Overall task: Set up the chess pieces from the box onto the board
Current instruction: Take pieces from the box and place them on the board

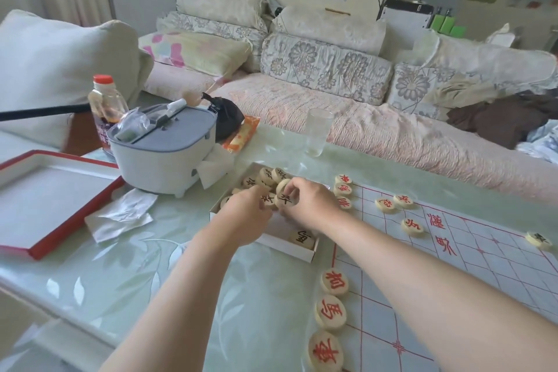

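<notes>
Pieces point(334, 283) are pale discs bearing painted characters

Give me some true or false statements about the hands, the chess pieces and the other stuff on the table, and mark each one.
1. The left hand and the right hand are both over the box. True.
2. The right hand pinches a black-lettered piece. True.
3. The drinking glass is full of water. False: it looks empty.
4. The bottle has a blue cap. False: its cap is red.
5. Several red-lettered pieces lie along the edge of the board. True.
</notes>
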